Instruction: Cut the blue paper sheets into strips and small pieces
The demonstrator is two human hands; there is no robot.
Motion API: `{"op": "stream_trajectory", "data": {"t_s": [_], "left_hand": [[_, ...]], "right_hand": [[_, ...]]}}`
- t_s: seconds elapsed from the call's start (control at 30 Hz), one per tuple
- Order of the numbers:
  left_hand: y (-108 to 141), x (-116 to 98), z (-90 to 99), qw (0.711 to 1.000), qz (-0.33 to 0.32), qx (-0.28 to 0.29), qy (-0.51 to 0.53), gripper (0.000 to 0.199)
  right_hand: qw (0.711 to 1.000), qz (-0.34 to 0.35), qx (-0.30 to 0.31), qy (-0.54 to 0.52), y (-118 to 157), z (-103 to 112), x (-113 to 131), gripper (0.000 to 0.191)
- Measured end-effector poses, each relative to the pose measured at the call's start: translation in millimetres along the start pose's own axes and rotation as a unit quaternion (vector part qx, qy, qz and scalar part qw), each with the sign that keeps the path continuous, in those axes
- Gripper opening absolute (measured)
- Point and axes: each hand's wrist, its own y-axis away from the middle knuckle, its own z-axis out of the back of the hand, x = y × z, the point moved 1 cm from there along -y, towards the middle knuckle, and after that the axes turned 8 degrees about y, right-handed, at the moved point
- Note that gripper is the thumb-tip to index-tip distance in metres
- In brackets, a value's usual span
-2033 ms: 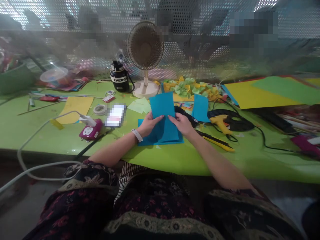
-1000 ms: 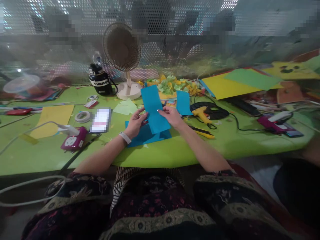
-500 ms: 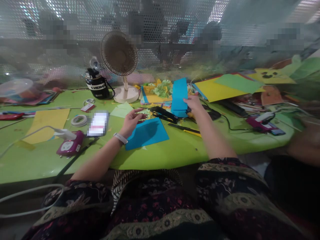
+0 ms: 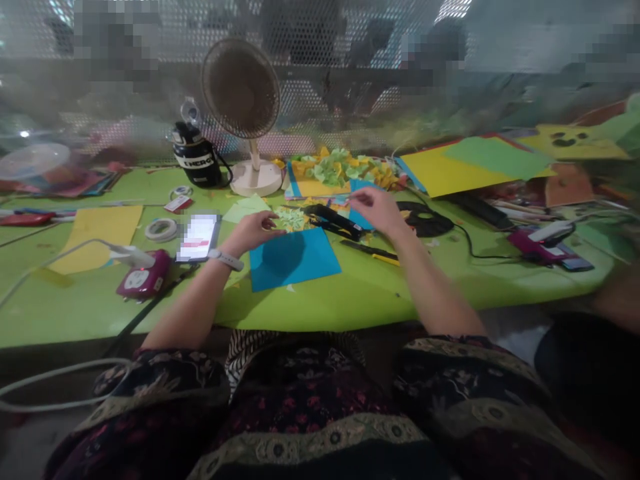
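1. The left hand (image 4: pixel 253 231), with a white watch band (image 4: pixel 226 259) on its wrist, was held out flat over the table's near side, fingers spread apart and holding nothing. Its fingertips reached just past the top edge of the blue sheet (image 4: pixel 293 259), close to a small heap of green scraps (image 4: pixel 291 218).
2. The right hand (image 4: pixel 377 210) hung further along the table with its thumb and fingers drawn close together. It was too blurred to tell whether they pinched anything. Below it, a blue strip (image 4: pixel 361 203) lay partly hidden.
3. The blue sheet lay flat on the green table (image 4: pixel 300 313), between the two forearms and nearest the left hand.
4. A black tool (image 4: pixel 334 222) lay just beyond the sheet, beside the blue strip, and a yellow-handled knife (image 4: pixel 370 254) lay to the right of the sheet.
5. To the left were a blurred phone (image 4: pixel 199 237), a tape roll (image 4: pixel 161 229), a pink device (image 4: pixel 143 274) and a yellow sheet (image 4: pixel 97 239).
6. Farther back stood a fan (image 4: pixel 241 87) and a black bottle (image 4: pixel 197 160), with a pile of yellow and green paper pieces (image 4: pixel 340 167) to their right.
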Motion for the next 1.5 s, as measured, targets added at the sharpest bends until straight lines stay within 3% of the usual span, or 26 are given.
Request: {"op": "stream_trajectory", "data": {"t_s": [0.1,0.17,0.23,0.47,0.6,0.7,0.8,0.9,1.0,1.13,1.23,1.33,1.37,1.43,1.5], "left_hand": [[-4,10,12.3,0.997,0.013,0.073,-0.022,0.037],[-4,17,13.4,0.994,0.011,0.106,-0.012,0.037],[-3,22,10.5,0.993,0.011,0.119,0.01,0.038],[-2,24,-0.1,0.989,0.005,0.147,0.011,0.069],[13,8,-3.9,0.983,0.001,0.182,0.028,0.062],[36,-6,-10.1,0.971,-0.024,0.237,-0.024,0.06],[56,-17,-14.2,0.943,-0.091,0.275,-0.165,0.056],[64,-20,-10.6,0.912,-0.121,0.27,-0.283,0.042],[61,-15,-0.5,0.923,-0.104,0.261,-0.263,0.029],[54,-4,10.5,0.943,-0.068,0.25,-0.21,0.031],[50,-5,9.8,0.949,-0.085,0.172,-0.249,0.033],[52,-14,-1.9,0.919,-0.193,0.058,-0.339,0.041],[55,-18,-8.5,0.899,-0.237,0.048,-0.365,0.04],[62,-21,-24.1,0.864,-0.296,0.084,-0.398,0.036],[70,-19,-38.9,0.841,-0.309,0.143,-0.422,0.041]], "right_hand": [[0.965,0.155,0.208,-0.038,33,-25,27,0.058],[0.931,0.217,0.292,-0.01,50,-42,33,0.083],[0.91,0.252,0.328,0.023,63,-56,31,0.092],[0.94,0.235,0.239,0.057,86,-74,20,0.057],[0.958,0.207,0.19,0.047,92,-80,23,0.037],[0.964,0.199,0.172,0.034,88,-80,27,0.027],[0.968,0.181,0.17,0.023,83,-72,30,0.03],[0.969,0.158,0.187,0.021,84,-59,33,0.045],[0.969,0.155,0.189,0.017,88,-49,32,0.062],[0.982,0.11,0.153,-0.014,87,-46,26,0.053],[0.989,0.051,0.134,-0.021,76,-50,21,0.052],[0.987,0.001,0.149,-0.055,62,-55,18,0.051],[0.985,-0.013,0.159,-0.071,59,-56,18,0.05],[0.98,-0.035,0.171,-0.095,53,-58,17,0.049],[0.978,-0.048,0.177,-0.1,50,-59,17,0.046]]}}
